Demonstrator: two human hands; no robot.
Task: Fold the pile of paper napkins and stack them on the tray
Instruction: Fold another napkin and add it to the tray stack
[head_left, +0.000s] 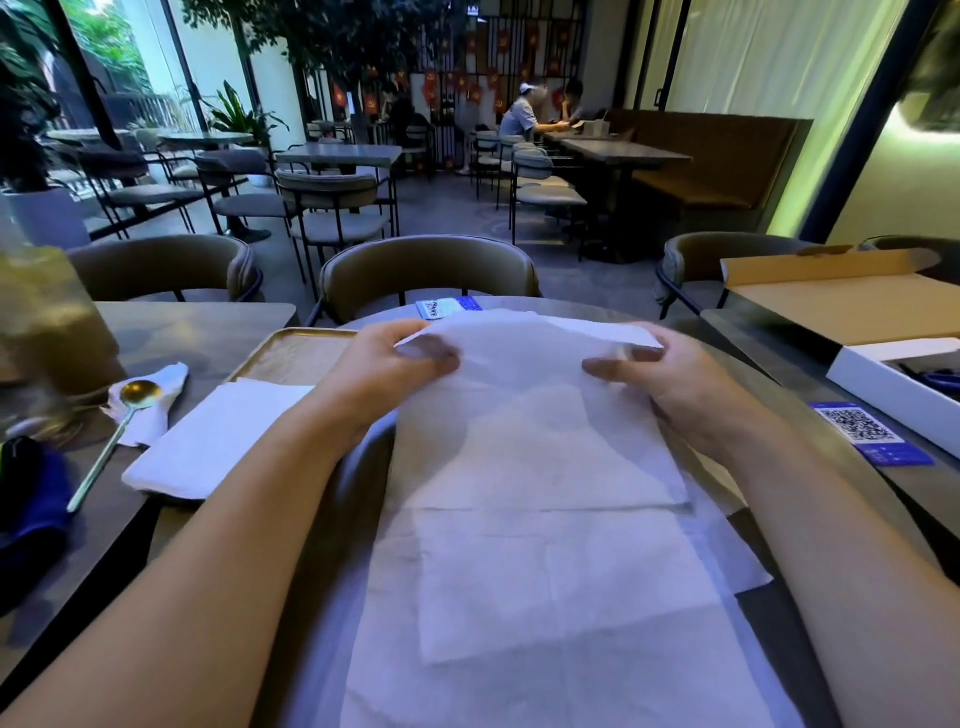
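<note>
Hands, left hand (387, 364), right hand (670, 374), pinching thin translucent napkin (524, 415), flat white pile (545, 587) beneath

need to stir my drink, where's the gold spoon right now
In the head view the gold spoon lies at the left on the table, its bowl on a crumpled napkin, just left of the folded napkins on the tray.

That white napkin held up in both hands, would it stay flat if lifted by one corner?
Probably not. The napkin looks thin enough for fingers to show through, so it would likely droop. It sags between the left hand and right hand, suggesting it is floppy, very light and perhaps easily torn.
</note>
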